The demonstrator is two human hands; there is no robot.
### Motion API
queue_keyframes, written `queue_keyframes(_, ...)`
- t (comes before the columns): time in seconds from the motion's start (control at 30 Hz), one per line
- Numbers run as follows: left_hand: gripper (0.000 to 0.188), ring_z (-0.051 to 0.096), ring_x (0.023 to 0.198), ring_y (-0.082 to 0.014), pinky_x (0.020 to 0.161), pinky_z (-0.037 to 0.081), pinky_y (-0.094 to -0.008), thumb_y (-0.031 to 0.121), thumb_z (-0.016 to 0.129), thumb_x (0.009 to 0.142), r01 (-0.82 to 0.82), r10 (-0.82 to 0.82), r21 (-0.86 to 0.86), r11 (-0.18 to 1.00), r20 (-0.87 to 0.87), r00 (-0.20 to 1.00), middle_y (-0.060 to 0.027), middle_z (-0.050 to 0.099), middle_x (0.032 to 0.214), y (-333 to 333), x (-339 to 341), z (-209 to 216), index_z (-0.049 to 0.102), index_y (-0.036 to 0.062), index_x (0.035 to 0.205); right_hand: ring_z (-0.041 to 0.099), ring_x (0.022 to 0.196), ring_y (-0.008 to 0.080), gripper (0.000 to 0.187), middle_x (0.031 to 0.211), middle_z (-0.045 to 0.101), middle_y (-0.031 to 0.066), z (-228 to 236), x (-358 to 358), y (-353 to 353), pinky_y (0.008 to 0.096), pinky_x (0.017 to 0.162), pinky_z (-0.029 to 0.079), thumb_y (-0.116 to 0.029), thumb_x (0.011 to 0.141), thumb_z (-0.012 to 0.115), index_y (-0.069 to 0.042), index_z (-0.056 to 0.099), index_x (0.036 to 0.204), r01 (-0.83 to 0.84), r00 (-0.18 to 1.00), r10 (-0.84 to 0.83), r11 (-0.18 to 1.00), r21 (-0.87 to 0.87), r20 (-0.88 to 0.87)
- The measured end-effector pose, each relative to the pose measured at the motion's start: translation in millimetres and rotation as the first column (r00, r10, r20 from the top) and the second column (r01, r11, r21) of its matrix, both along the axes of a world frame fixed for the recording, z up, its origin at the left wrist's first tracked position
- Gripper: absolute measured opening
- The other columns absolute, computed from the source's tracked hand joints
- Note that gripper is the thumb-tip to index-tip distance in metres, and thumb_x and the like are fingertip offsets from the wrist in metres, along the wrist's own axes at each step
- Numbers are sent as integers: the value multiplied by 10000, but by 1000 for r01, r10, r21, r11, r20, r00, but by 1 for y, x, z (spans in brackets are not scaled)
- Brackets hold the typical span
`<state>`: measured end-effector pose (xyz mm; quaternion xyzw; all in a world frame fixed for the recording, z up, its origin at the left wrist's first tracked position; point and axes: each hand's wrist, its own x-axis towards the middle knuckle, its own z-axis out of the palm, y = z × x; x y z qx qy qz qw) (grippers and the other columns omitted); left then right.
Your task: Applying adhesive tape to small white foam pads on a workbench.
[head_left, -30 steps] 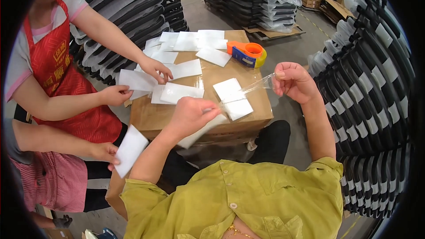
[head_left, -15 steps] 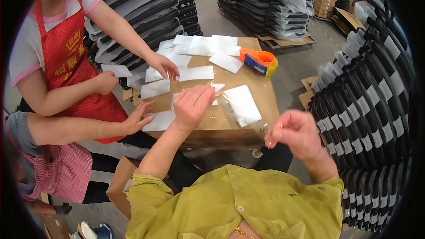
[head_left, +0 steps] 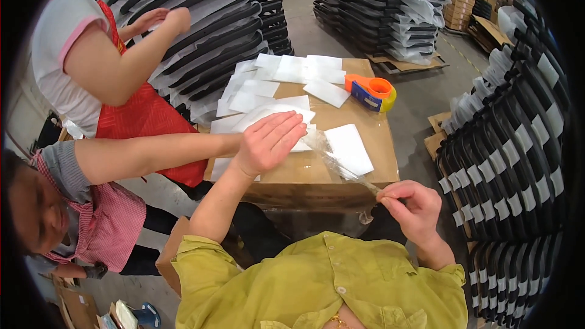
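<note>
Right hand (head_left: 415, 207): pinching clear tape (head_left: 339, 165).
Left hand (head_left: 268, 145): fingers extended beside far end; cannot tell if gripping.
Clear tape: running toward ten o'clock from right hand, across white sheet (head_left: 353, 145).

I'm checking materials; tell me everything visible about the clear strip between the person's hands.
The clear strip looks like thin, shiny plastic, wide at its upper-left end and bunched narrow at the lower right, where the right hand pinches it. It slants in front of a white sheet. Whether the left hand grips its upper end is hidden.
</note>
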<state>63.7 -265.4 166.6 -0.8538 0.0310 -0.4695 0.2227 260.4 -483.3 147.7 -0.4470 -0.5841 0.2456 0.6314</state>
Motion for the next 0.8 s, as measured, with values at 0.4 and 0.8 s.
queue_keyframes(0.4, 200, 628, 766, -213, 632, 511, -287, 68, 637, 658, -49, 49, 3, 999, -81, 996, -93, 638, 859, 9, -6, 9, 614, 30, 853, 609, 673, 244, 152, 780, 608, 139, 39, 29, -5, 289, 564, 487, 17, 608, 641, 17, 551, 732, -95, 333, -618, 730, 677, 712)
queue_keyframes(0.8, 204, 551, 671, -76, 632, 451, -231, 108, 646, 749, -456, -539, -877, -153, -312, 782, -37, 644, 783, -25, 21, 4, 638, 17, 931, 532, 637, 81, 138, 745, 572, 43, 62, 96, 55, 207, 544, 425, -141, 802, 592, -22, 537, 758, 85, 995, -101, 925, -371, -24)
